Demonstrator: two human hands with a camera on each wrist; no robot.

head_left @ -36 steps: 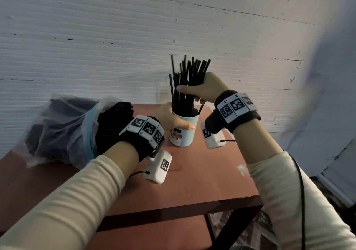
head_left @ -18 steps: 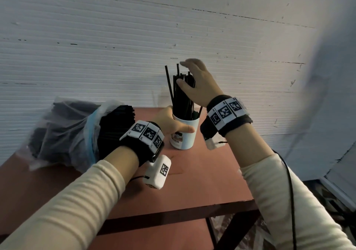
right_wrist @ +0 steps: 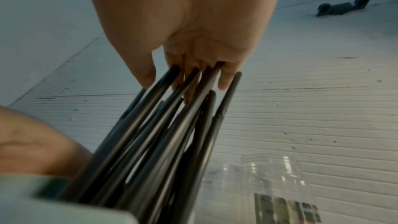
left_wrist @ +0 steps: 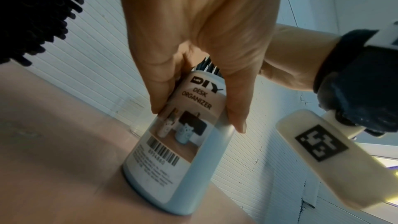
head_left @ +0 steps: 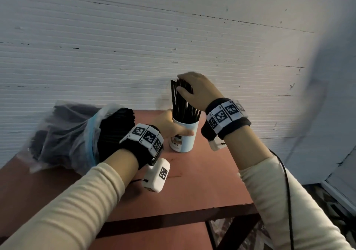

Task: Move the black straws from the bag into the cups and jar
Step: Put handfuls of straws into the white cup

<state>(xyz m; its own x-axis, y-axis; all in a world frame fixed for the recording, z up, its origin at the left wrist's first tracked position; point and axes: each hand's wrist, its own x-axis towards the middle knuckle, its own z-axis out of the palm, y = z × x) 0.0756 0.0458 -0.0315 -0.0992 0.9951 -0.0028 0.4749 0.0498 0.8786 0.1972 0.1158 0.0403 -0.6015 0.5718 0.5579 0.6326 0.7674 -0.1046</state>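
Observation:
A white labelled cup stands upright at the far end of the table, with several black straws standing in it. My left hand grips the cup near its rim, thumb on one side and fingers on the other. Over the straws, my right hand lies with fingers straight, touching their upper ends. The clear plastic bag lies on its side at the left, a thick bundle of black straws sticking out of its mouth.
In the right wrist view a clear labelled jar and a clear cup stand behind the white cup, against the white ribbed wall. The table's front edge and right edge drop to the floor.
My right hand let go of the straw bundle it held and moved onto the straws' upper ends. The straws sank lower into the cup. My left hand stayed on the cup.

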